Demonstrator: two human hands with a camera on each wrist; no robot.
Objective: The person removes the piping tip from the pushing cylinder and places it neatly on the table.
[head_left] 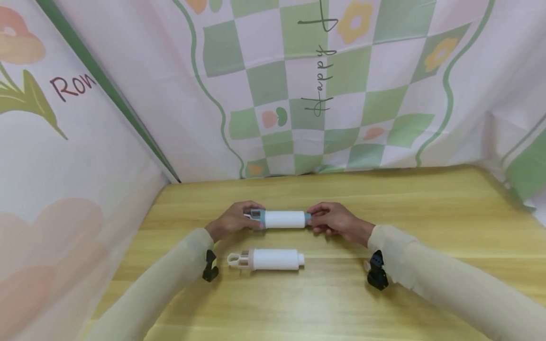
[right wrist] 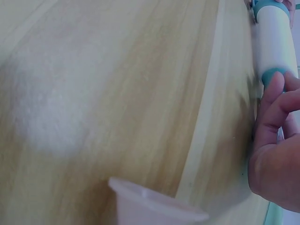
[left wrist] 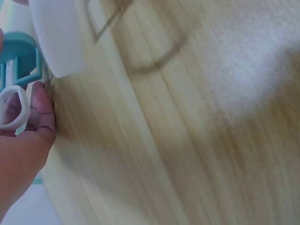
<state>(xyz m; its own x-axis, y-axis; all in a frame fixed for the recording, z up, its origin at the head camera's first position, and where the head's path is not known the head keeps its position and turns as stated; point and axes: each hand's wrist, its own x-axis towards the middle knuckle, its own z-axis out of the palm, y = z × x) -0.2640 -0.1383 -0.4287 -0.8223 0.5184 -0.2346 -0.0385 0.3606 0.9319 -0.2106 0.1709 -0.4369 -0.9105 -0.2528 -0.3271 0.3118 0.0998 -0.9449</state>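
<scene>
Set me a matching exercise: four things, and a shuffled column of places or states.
1. White cylinder with blue ends
2. White cylinder with beige collar
3. Green-and-white checked cloth
4. Right grip

A. Hanging beyond the table
B. At the narrow blue tip
C. Lying on the wood-grain table, untouched
D. Held at both ends

Pairs: 1-D, 2-C, 3-A, 4-B

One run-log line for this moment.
left hand: grips blue-collared tube at handle end | right hand: holds its blue tip | beige-collared tube: on table
</scene>
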